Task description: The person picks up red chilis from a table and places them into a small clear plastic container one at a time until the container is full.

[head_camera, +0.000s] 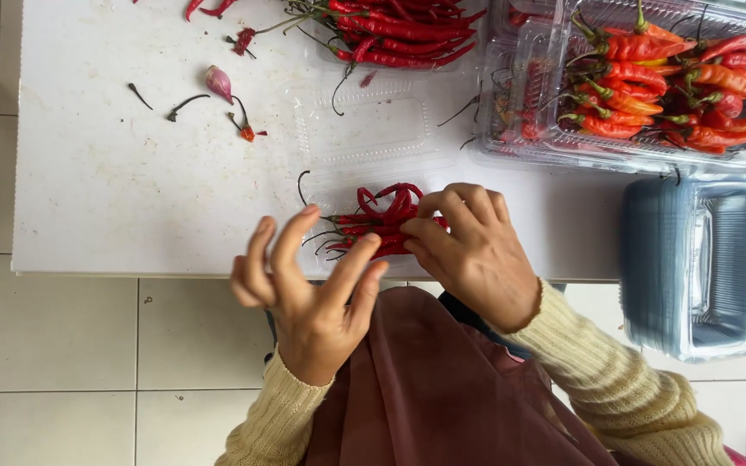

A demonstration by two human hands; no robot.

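The right hand (pixel 475 250) holds a narrow grip on a bunch of red chillies (pixel 382 223) in a clear tray (pixel 364 129) on the white surface (pixel 114 190); the left hand (pixel 308 289) hovers beside it, fingers spread wide, holding nothing.

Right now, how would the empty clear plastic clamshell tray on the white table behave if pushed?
The empty clear plastic clamshell tray looks thin and light, so it would probably slide easily on the smooth white table. Its flimsy walls would likely flex or buckle if squeezed.

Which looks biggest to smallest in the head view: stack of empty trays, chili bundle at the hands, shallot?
1. Stack of empty trays, though partly cut off by the frame edge.
2. Chili bundle, partly hidden by the right hand.
3. Shallot.
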